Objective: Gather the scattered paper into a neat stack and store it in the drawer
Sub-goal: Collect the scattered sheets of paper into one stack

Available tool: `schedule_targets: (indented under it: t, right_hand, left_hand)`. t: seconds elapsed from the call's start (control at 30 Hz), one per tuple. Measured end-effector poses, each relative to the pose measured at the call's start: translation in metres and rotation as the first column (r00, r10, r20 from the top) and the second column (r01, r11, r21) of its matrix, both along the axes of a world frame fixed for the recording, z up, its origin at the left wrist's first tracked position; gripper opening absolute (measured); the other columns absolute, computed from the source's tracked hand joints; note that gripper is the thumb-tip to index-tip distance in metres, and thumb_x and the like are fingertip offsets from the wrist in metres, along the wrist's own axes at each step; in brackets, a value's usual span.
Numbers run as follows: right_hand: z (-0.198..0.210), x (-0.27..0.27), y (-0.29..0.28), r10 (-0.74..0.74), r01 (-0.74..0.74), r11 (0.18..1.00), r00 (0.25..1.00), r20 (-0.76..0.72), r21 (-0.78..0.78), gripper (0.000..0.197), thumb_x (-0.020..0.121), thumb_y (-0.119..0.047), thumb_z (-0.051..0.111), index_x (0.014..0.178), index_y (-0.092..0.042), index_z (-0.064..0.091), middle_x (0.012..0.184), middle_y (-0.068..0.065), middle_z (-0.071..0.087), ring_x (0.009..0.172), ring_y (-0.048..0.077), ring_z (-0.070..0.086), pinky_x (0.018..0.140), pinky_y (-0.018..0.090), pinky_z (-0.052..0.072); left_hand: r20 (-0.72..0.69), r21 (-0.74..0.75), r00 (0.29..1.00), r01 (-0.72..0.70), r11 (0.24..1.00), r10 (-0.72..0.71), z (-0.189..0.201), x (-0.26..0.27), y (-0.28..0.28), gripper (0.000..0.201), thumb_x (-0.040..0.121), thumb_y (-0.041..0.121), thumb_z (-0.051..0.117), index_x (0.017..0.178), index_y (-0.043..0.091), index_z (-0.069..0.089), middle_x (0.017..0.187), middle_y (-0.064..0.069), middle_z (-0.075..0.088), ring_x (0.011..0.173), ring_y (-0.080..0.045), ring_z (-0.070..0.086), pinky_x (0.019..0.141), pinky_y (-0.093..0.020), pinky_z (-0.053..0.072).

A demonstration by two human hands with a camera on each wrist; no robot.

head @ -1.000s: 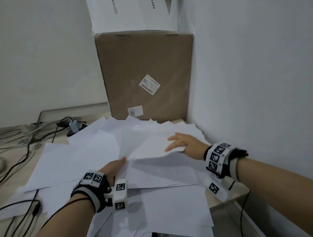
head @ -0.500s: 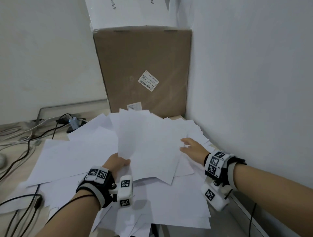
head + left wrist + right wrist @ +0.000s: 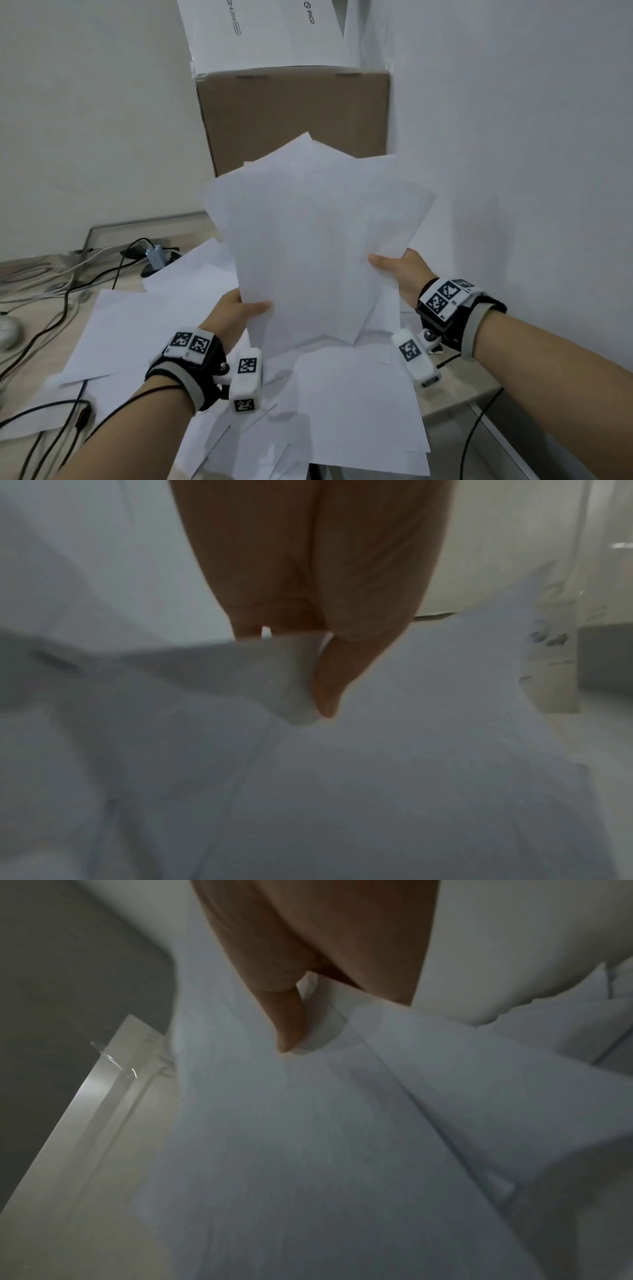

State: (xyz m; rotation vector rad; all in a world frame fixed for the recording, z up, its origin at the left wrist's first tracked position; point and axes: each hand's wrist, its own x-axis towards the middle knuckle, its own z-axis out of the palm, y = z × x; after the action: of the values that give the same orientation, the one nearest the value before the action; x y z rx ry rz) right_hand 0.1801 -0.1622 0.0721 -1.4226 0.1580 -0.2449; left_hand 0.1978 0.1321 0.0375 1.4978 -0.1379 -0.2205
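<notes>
Both hands hold one fanned bundle of paper (image 3: 318, 240) up off the table (image 3: 30, 346): our left hand (image 3: 236, 313) pinches its lower left edge, thumb on the front, and our right hand (image 3: 399, 270) pinches the right edge the same way. In the left wrist view the thumb (image 3: 329, 674) presses onto the sheets while the fingers disappear behind them; the right wrist view shows the same with its thumb (image 3: 287, 1018). The bundle stands nearly upright and uneven, its corners splayed at different angles.

Largest behind it, we see a brown cardboard box (image 3: 291, 116) standing in the corner against the wall, closed, so we cannot tell what is in it. On top of it rests a white box (image 3: 267, 34), also closed.

Below the raised bundle, loose sheets (image 3: 356, 404) lie scattered and overlapping across the table, some hanging over its near edge. Cables (image 3: 65, 294) trail over the left part of the table, partly under the sheets, and a small grey adapter (image 3: 156, 257) sits near the back. No drawer shows in any of our views.
</notes>
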Motion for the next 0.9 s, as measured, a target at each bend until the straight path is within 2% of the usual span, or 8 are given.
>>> schedule_targets:
  t: [0.13,0.27,0.33,0.5,0.6,0.73,0.83,0.9]
  right_hand:
    - [0.007,-0.007,0.005,0.054,-0.055,0.998,0.998,0.037,0.021,0.029,0.084,-0.003,0.066,0.113,-0.002,0.064,0.107,0.014,0.069,0.098,0.029,0.065,0.089,0.036,0.052]
    - [0.002,-0.007,0.008,0.104,-0.104,0.995,0.994,0.031,0.006,0.033,0.078,-0.009,0.074,0.110,-0.006,0.068,0.100,0.009,0.074,0.093,0.026,0.069,0.090,0.039,0.053]
    - [0.004,-0.005,0.008,0.093,-0.093,0.996,0.995,0.029,-0.005,0.035,0.075,-0.015,0.078,0.108,-0.008,0.069,0.103,0.010,0.073,0.095,0.026,0.070,0.091,0.039,0.053]
    - [0.021,-0.004,0.004,0.075,-0.073,0.997,0.994,0.077,-0.031,0.033,0.076,-0.018,0.077,0.106,-0.008,0.068,0.101,0.004,0.073,0.097,0.022,0.068,0.087,0.033,0.054]
    - [0.021,-0.009,-0.003,0.072,-0.062,0.994,0.992,0.106,-0.093,0.012,0.079,-0.018,0.075,0.082,-0.017,0.063,0.069,-0.013,0.071,0.075,0.006,0.068,0.066,0.018,0.052]
    - [0.001,-0.011,-0.008,0.055,-0.044,0.985,0.997,0.062,-0.165,0.039,0.071,-0.027,0.082,0.103,-0.010,0.068,0.093,0.003,0.075,0.089,0.020,0.071,0.083,0.037,0.057]
    - [-0.012,-0.005,-0.005,-0.008,0.015,0.980,0.999,0.038,-0.200,0.072,0.050,-0.058,0.087,0.105,-0.018,0.066,0.097,0.000,0.074,0.091,0.020,0.070,0.085,0.042,0.057]
    - [-0.005,-0.005,-0.001,-0.038,0.051,0.982,0.997,0.071,-0.184,0.070,0.051,-0.057,0.087,0.104,-0.017,0.066,0.097,0.002,0.074,0.091,0.023,0.070,0.085,0.044,0.056]
  left_hand:
    - [0.094,-0.097,0.994,-0.051,0.994,0.060,0.024,0.008,-0.002,0.040,0.079,0.004,0.070,0.119,0.008,0.063,0.107,-0.004,0.074,0.103,-0.022,0.068,0.076,-0.025,0.052]
    - [0.137,-0.182,0.990,-0.006,0.983,0.031,0.037,0.011,-0.004,0.075,0.057,0.022,0.087,0.126,0.008,0.059,0.119,-0.009,0.069,0.109,-0.026,0.066,0.085,-0.035,0.052]
    - [0.156,-0.184,0.988,0.018,0.983,0.011,0.045,0.011,-0.007,0.079,0.056,0.024,0.088,0.127,0.007,0.059,0.121,-0.010,0.068,0.110,-0.027,0.065,0.086,-0.037,0.052]
    - [0.189,-0.168,0.982,0.048,0.985,-0.015,0.072,0.012,-0.013,0.056,0.072,0.013,0.076,0.126,0.007,0.060,0.119,-0.010,0.069,0.107,-0.027,0.067,0.086,-0.038,0.055]
    - [0.187,-0.124,0.982,0.037,0.992,-0.013,0.075,0.013,-0.013,0.055,0.072,0.012,0.077,0.125,0.007,0.061,0.118,-0.011,0.069,0.107,-0.029,0.066,0.091,-0.041,0.052]
    - [0.129,-0.046,0.991,-0.037,0.998,0.043,0.057,0.009,-0.021,0.044,0.076,0.008,0.077,0.118,0.004,0.064,0.112,-0.013,0.071,0.103,-0.032,0.067,0.086,-0.040,0.054]
    - [0.137,-0.017,0.985,-0.101,0.995,0.102,0.052,0.007,-0.030,0.037,0.078,0.006,0.076,0.113,0.003,0.066,0.109,-0.015,0.071,0.097,-0.031,0.069,0.089,-0.044,0.055]
    - [0.162,-0.029,0.980,-0.113,0.993,0.117,0.059,0.009,-0.033,0.034,0.078,0.005,0.075,0.111,0.004,0.067,0.108,-0.015,0.071,0.097,-0.032,0.069,0.090,-0.045,0.054]
